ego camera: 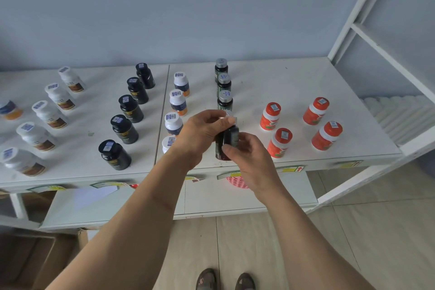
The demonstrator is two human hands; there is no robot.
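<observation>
Above the front edge of the worktop [294, 82], the right hand [249, 162] grips a dark bottle [231, 136] by its body. The left hand [202, 132] pinches the cap [229, 120] at the bottle's 12 o'clock.

The bench [282, 82] is bare at the back right, behind the orange bottles [270, 116]. A wide bare lane runs between them and the green bottles [224, 99]. More lanes run between the green row, the blue bottles [178, 102], the black bottles [128, 108] and the white bottles [50, 115]. The left grip [202, 132] and right grip [249, 157] hold a dark bottle [229, 136] that blocks the near end of the green row. A rack [367, 37] walls the right side.
</observation>
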